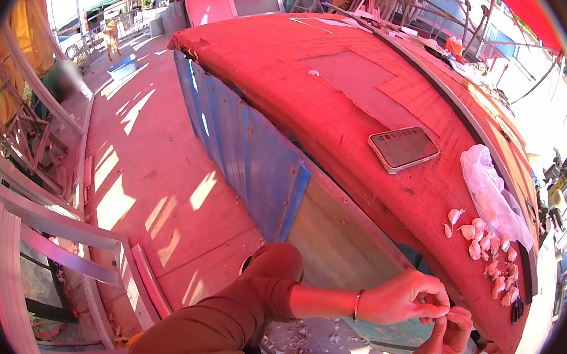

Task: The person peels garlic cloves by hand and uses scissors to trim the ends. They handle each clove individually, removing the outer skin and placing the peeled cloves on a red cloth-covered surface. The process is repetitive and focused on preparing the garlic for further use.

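Left of me, blue corrugated sheeting [252, 154] fronts the red-covered tabletop [319, 79]. Farther right a phone [403, 148] lies flat, then a clear plastic bag [494, 199] beside a scatter of garlic cloves [489, 252]. At the near edge, my left hand [402, 299] and right hand [448, 336] meet, fingers [437, 310] pressed together, pinching one small pale clove [448, 313] between them.
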Tool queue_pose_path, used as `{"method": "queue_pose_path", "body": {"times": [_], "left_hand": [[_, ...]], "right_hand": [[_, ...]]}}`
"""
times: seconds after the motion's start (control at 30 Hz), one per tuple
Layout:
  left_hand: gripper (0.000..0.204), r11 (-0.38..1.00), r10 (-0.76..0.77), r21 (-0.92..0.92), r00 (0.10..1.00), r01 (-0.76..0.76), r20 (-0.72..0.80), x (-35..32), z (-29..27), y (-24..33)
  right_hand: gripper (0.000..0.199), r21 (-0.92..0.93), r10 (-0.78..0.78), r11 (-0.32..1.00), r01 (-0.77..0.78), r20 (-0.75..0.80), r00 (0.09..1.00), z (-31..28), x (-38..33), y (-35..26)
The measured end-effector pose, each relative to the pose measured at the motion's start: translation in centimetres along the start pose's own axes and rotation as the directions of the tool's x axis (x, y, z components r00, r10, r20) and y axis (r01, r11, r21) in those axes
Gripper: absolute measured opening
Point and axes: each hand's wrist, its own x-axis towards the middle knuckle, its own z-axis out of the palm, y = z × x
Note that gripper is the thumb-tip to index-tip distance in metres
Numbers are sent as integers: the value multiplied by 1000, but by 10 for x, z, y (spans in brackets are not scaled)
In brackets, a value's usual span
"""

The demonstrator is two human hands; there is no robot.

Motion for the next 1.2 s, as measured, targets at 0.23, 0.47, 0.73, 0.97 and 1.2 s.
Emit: {"method": "queue_pose_path", "body": {"times": [0.23, 0.47, 0.73, 0.97, 1.2], "left_hand": [[15, 1000, 15, -1, 1000, -15, 5, 1, -1, -1], [15, 1000, 22, -3, 1000, -22, -2, 3, 1, -9], [14, 999, 44, -31, 999, -45, -20, 2, 3, -15], [13, 999, 24, -25, 1000, -25, -6, 1, 0, -8], [15, 999, 38, -32, 998, -40, -48, 2, 5, -8]], "right_hand": [[13, 34, 2, 999, -3, 42, 999, -4, 0, 5], [13, 8, 39, 999, -38, -46, 998, 2, -3, -1], [12, -11, 19, 1000, -20, -57, 998, -1, -5, 7], [16, 42, 33, 999, -33, 18, 999, -1, -1, 3], [11, 67, 70, 996, -64, -94, 993, 7, 0, 0]]}}
